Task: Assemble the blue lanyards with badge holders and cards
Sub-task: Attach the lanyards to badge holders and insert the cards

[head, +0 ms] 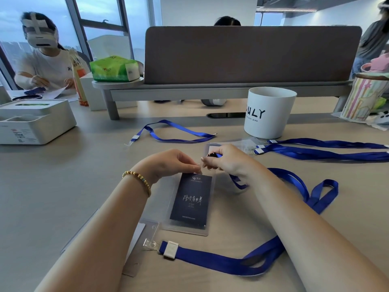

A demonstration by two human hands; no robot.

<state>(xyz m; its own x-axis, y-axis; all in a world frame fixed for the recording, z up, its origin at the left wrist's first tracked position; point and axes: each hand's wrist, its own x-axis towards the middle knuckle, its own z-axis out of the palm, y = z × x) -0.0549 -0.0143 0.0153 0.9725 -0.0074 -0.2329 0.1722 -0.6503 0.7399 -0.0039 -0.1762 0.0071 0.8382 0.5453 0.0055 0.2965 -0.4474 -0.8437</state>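
Note:
A clear badge holder (189, 227) lies on the table with a dark navy card (190, 200) inside it. My left hand (168, 163) pinches the holder's top edge. My right hand (228, 160) pinches the clip end of a blue lanyard (315, 192) right beside that top edge; the strap loops away to the right. Nearer me lies another blue lanyard (221, 261), its clear clip (150, 243) fastened to a second clear holder (136, 247) under my left forearm.
Loose blue lanyards lie behind my hands (176, 133) and at right (320, 149). Spare clear holders (244, 144) sit before a white cup (269, 112). A white box (33, 121) stands at left. A desk divider (250, 55) and people are beyond.

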